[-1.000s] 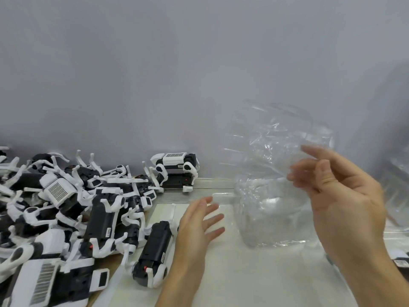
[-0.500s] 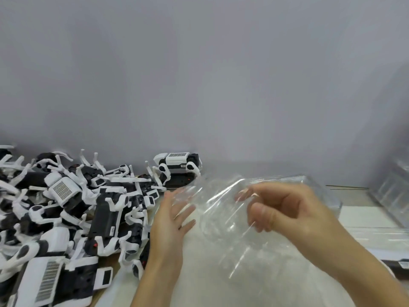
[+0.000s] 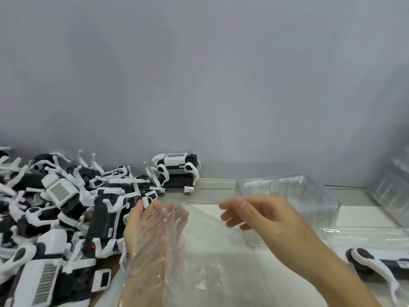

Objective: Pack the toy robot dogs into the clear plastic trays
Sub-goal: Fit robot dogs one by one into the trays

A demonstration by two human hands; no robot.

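A clear plastic tray (image 3: 309, 196) lies low over the white table, its deep part at the back right. Its thin flap (image 3: 199, 251) spreads toward me and drapes over my left hand (image 3: 152, 229), which shows through the plastic with its fingers fairly straight. My right hand (image 3: 259, 216) hovers at the middle with curled fingers at the flap's edge, and it seems to pinch that edge. Several black-and-white toy robot dogs (image 3: 66, 218) are heaped at the left. One dog (image 3: 177, 167) stands upright by the wall.
A grey wall (image 3: 199, 85) closes the back. At the lower right another toy dog (image 3: 376, 264) lies in a clear tray (image 3: 365, 233). More clear trays (image 3: 396, 191) are stacked at the far right edge. White table surface (image 3: 358, 216) shows between them.
The clear tray came down from upright in the air to lying low over the table. My left hand went under its flap, and my right hand lowered with it.
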